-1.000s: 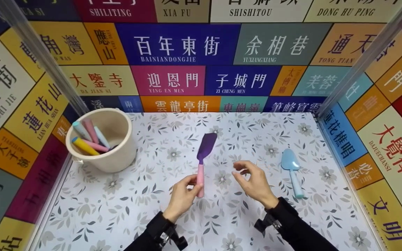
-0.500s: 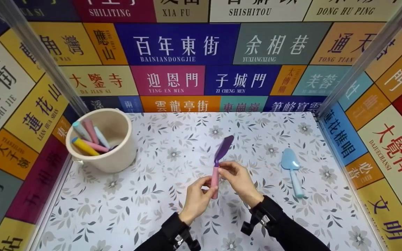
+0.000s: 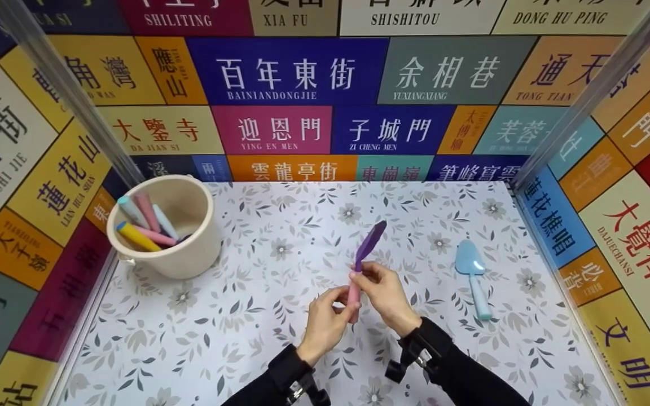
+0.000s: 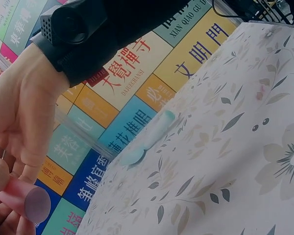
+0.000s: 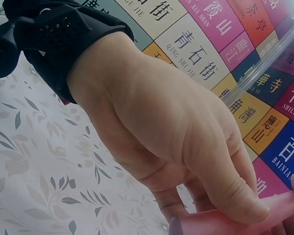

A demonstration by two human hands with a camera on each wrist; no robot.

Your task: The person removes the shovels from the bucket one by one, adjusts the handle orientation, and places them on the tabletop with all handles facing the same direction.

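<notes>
Between both hands, a spatula is held upright with its purple blade seen nearly edge-on in the head view. My left hand pinches the lower part of its pink handle. Thumb and fingers of my right hand hold it higher, around where handle meets blade. The left wrist view catches the handle's round end, and the right wrist view has a thumb pressed along the pink handle. Fingers hide part of the handle. A light-blue trowel lies on the table to the right.
A cream bucket stands at the left back, with several coloured handles sticking up in it. Walls printed with signs enclose the floral tabletop at the back and both sides.
My left hand has carried the spatula to the right, and its blade has turned more edge-on. My right hand, apart from it at first, has come in and taken hold of it.
</notes>
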